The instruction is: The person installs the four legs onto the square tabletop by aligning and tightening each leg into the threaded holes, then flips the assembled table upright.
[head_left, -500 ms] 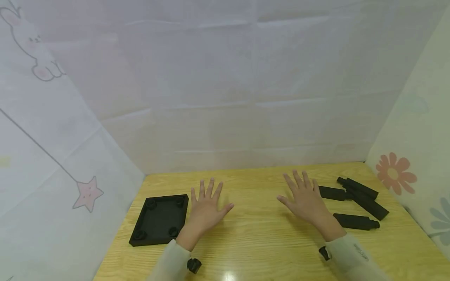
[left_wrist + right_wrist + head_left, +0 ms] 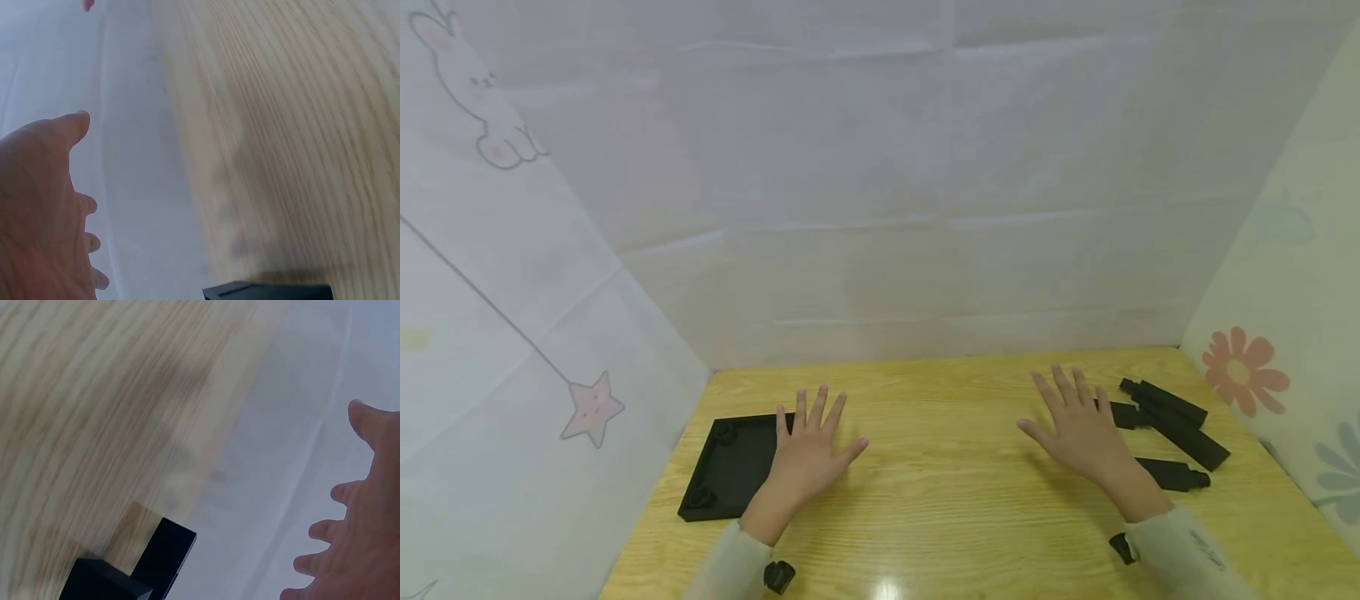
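My left hand (image 2: 805,462), palm down with fingers spread, hovers over the right part of a square black tray-like piece (image 2: 741,462) with raised round sockets at its corners. The hand hides that piece's right side. On the other side, my right hand (image 2: 1086,433) is likewise spread and holds nothing. Near it lie several black bars with narrowed, knobbed ends: one bar (image 2: 1172,475) at the front, another (image 2: 1123,414) partly behind the fingers, and a crossed pair (image 2: 1187,437) farther right. In the right wrist view, black bars (image 2: 164,556) show below the hand.
Everything lies on a light wood-grain table (image 2: 940,500). A pale cloth wall (image 2: 887,208) rises at its back edge, with printed side cloths left and right. A black strap device (image 2: 779,575) sits at the left wrist, a similar one (image 2: 1122,548) at the right.
Both hands have moved apart: the left hand leftward over the black tray-like piece, the right hand rightward toward the bars. The objects on the table have stayed in place.
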A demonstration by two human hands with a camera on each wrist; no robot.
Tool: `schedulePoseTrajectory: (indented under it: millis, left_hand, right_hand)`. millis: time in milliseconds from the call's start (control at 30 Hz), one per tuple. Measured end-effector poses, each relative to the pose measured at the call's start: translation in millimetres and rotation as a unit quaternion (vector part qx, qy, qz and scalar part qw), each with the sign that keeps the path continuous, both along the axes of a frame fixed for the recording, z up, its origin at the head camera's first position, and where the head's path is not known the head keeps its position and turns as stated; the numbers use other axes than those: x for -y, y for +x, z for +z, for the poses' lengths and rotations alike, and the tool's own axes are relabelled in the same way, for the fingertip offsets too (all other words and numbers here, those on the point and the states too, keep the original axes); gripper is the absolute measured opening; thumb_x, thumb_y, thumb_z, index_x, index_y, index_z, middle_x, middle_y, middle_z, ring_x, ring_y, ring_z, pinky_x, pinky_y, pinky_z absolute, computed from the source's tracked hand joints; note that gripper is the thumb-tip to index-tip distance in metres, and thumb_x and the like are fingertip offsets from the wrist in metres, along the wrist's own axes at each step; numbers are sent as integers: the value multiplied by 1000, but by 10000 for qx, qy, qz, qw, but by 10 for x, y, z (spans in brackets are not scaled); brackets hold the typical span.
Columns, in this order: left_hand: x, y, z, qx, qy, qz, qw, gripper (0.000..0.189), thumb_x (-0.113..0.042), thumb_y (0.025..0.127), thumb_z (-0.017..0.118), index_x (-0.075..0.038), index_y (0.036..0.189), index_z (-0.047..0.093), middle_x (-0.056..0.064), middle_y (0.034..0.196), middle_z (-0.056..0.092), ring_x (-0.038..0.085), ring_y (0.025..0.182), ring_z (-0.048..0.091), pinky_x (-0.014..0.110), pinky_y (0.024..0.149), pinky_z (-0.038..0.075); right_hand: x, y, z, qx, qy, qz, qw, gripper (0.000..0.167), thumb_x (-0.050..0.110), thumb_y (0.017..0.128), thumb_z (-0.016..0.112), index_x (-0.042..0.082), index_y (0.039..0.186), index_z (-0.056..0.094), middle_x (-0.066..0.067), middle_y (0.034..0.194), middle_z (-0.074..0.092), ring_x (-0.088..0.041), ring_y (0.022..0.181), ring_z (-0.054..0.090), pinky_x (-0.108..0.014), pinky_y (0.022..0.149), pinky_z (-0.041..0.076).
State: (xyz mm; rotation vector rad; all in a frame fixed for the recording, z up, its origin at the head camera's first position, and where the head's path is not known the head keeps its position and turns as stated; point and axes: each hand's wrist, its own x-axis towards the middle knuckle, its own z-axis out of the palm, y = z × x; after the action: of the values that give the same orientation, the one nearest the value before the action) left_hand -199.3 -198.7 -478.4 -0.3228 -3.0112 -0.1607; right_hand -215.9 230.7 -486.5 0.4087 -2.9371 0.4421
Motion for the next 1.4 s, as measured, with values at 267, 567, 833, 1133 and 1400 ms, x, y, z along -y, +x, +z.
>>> schedulePoseTrajectory:
  millis: [267,567,833,1133,1400]
  left_hand:
    - [231,51,-19,-41,94,15,9999,87,-75,95,41,-26,163,18,10,169,9,41,155,-1,72,118,1]
    - [512,127,-1,-208,383,56,9990,82,-65,96,53,-19,161,31,16,168,15,46,153,6,73,116,3]
    - [756,193,-24,-93,455,224,9987,83,-63,97,54,-17,161,28,19,167,15,48,152,5,76,114,2]
    - [975,193,-36,3,547,417,9976,84,-66,98,46,-14,162,26,22,167,12,51,151,5,78,112,5]
    - [1191,175,-88,63,626,648,9959,88,-69,98,43,-12,162,24,24,166,12,53,149,9,80,109,11]
  right_hand:
    - [-169,84,1,-56,-63,3,10000,89,62,98,52,21,165,10,-23,167,8,-51,151,1,-76,114,-1]
    - [-336,166,-27,44,-185,-58,9998,88,60,99,53,23,165,7,-22,168,5,-51,151,-3,-78,111,3]
    - [-459,251,-32,232,-196,-117,9995,89,62,98,52,21,165,9,-24,167,6,-51,151,-2,-79,111,4]
    - [-585,352,-30,331,-337,-45,9989,87,58,99,54,20,165,11,-22,168,3,-52,150,-2,-80,110,1]
    - [-698,351,-64,357,-237,34,9991,87,59,99,53,17,164,13,-20,168,-2,-54,149,2,-81,109,5]
